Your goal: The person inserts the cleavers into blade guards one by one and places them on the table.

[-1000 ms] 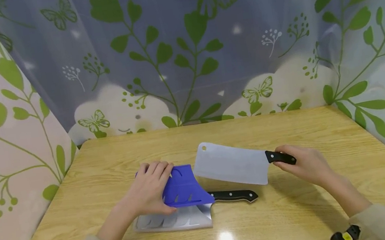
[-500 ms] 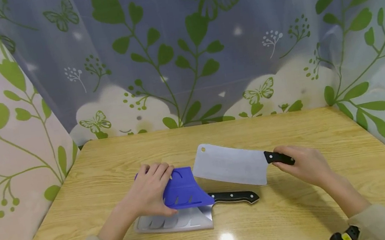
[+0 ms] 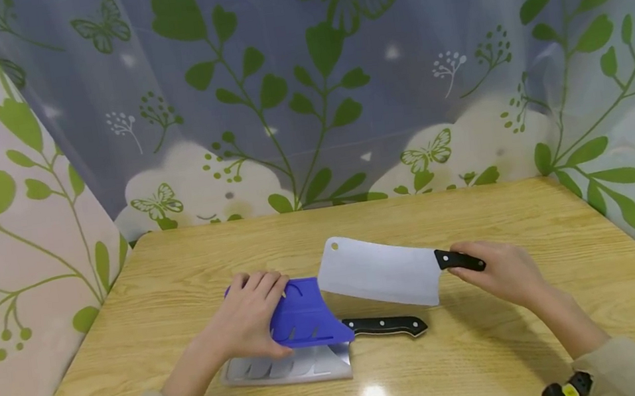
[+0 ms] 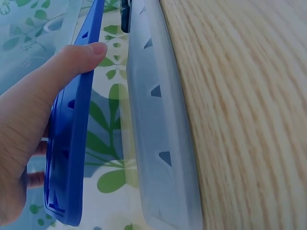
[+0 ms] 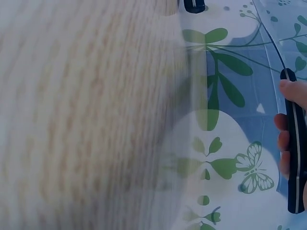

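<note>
My left hand [image 3: 249,317] grips a blue blade sheath [image 3: 305,313] from its left side, thumb along the near edge. In the left wrist view the blue blade sheath [image 4: 72,120] hangs apart from the table. My right hand [image 3: 502,271] holds a cleaver [image 3: 381,270] by its black riveted handle, blade pointing left. In the head view the blade's far end meets the sheath's right edge; whether they touch, I cannot tell. Below lies a second knife in a translucent white sheath [image 3: 285,366], its black handle [image 3: 385,326] pointing right. The blue sheath partly covers it.
The wooden table [image 3: 496,362] runs back to a curtain [image 3: 304,93] printed with leaves and butterflies. Similar printed curtains [image 3: 10,198] stand at both sides. A bright light reflection lies near the table's front.
The blue sheath has sunk very slightly toward the near side, and the cleaver has shifted a touch left. Both hands keep their grips; the knife on the table stays put.
</note>
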Demonstrator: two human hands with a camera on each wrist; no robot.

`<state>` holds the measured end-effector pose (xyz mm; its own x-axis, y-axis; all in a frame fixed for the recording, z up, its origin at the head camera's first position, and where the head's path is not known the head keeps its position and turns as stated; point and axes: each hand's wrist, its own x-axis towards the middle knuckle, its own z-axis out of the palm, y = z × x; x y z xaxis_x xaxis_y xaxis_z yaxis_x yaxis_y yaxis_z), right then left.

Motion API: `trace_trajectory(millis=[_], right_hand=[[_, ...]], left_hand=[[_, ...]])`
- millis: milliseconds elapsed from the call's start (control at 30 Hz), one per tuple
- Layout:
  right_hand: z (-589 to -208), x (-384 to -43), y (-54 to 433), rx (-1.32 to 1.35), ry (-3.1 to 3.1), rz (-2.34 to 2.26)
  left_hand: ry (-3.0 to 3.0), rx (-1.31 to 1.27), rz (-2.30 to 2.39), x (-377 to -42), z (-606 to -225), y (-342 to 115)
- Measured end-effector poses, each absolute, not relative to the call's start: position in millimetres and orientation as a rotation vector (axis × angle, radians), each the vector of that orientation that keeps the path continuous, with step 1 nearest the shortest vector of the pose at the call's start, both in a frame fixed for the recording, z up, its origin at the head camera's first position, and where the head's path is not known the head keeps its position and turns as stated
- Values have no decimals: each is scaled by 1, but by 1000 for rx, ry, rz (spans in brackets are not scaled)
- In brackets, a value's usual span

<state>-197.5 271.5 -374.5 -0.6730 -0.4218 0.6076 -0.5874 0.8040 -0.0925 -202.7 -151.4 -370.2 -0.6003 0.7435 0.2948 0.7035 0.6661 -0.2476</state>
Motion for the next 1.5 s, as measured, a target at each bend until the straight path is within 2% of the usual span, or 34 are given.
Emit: trace_trajectory(millis=[833,1500], right_hand=[[-377,-202,282,1116,-2201,507],[-377,-195,286,1247,-2274,627]], left_hand=[[-2505,-1106,80,-206,-368,-159],[-2441,-1305,91,-201,-370,-157]])
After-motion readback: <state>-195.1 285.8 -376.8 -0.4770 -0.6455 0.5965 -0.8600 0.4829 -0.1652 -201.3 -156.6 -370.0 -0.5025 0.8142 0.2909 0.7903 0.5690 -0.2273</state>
